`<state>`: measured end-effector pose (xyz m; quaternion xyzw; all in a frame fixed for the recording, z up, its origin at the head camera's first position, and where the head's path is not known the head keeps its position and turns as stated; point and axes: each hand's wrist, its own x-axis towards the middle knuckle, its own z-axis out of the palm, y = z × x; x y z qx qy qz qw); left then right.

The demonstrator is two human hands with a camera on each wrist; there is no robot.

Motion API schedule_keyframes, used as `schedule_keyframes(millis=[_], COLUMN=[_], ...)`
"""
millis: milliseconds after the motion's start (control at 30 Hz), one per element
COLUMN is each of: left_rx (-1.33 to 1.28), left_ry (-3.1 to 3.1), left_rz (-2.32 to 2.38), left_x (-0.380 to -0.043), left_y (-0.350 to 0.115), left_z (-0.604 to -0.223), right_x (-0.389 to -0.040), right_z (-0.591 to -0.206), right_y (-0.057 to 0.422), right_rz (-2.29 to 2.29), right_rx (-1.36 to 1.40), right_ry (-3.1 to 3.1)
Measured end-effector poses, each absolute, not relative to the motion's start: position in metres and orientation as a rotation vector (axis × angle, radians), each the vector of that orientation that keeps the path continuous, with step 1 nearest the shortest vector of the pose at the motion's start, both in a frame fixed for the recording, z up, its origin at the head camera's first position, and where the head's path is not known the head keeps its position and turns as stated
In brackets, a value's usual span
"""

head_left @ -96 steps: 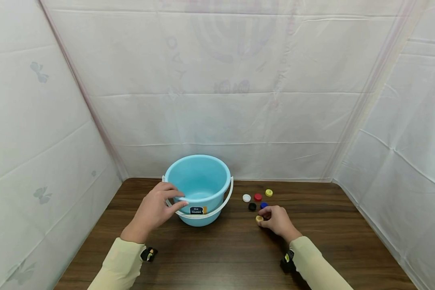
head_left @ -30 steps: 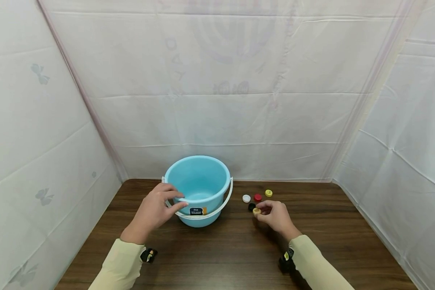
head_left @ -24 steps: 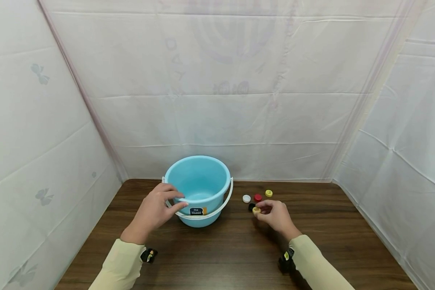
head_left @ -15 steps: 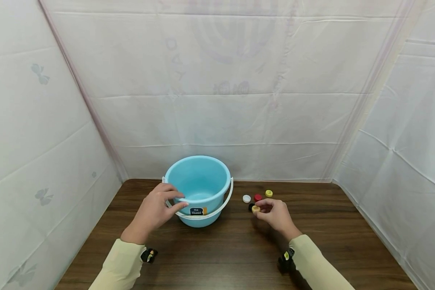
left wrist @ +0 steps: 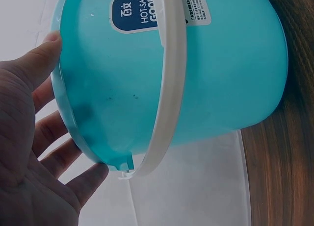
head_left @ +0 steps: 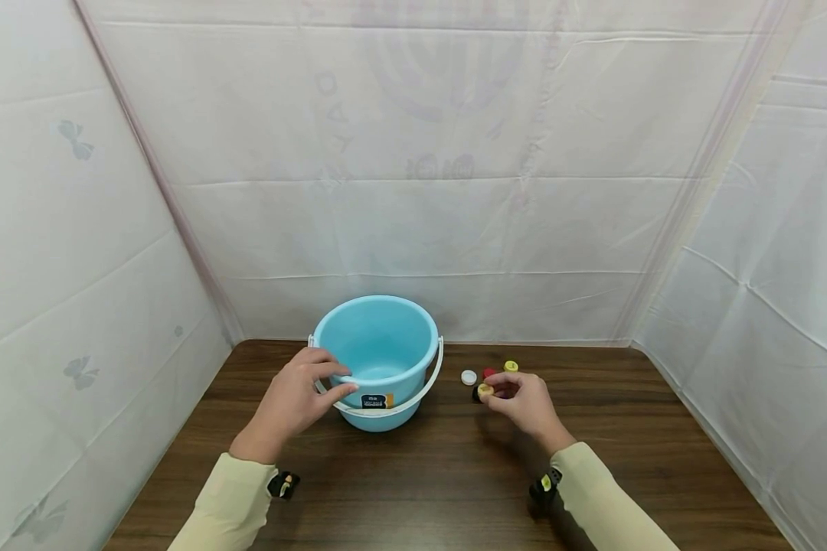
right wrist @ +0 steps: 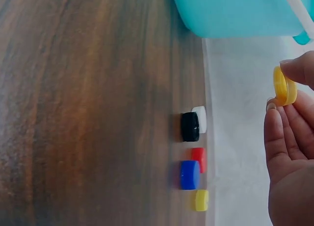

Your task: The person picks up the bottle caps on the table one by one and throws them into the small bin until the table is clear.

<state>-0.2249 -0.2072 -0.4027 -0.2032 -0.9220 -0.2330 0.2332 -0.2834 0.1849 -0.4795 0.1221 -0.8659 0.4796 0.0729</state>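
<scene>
My left hand [head_left: 292,402] grips the near-left rim of a light blue bucket [head_left: 379,329], thumb outside and fingers over the rim's inner side. In the left wrist view the bucket's white handle [left wrist: 171,84] hangs down across its labelled side. My right hand [head_left: 532,409] pinches a yellow bottle cap [right wrist: 284,86] between thumb and fingertips, held up above the table in the right wrist view. Below it stand several other caps: black [right wrist: 190,127], white [right wrist: 200,119], red [right wrist: 198,159], blue [right wrist: 189,175] and another yellow one [right wrist: 201,200]. The hand hides the blue cap in the head view.
The bucket stands upright on a dark wooden table [head_left: 400,490], close to its back edge. White sheeting [head_left: 420,229] rises behind the table and along both sides. The white cap [head_left: 469,377] is the loose cap closest to the bucket.
My right hand has shifted slightly up and left in the head view, carrying the yellow cap, which now overlaps the black one. The left hand and bucket have stayed put.
</scene>
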Motion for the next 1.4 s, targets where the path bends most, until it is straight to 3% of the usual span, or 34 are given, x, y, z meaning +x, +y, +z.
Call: schedule_keyframes(millis=[1400], left_rx=[-0.580], left_ry=[-2.526], left_rz=[-0.624], left_x=[-0.226], left_y=[-0.208], left_z=[-0.402], right_x=[-0.283], right_z=[-0.420], right_y=[0.166], right_rz=[1.542], right_rx=[0.565], right_ry=[-2.491])
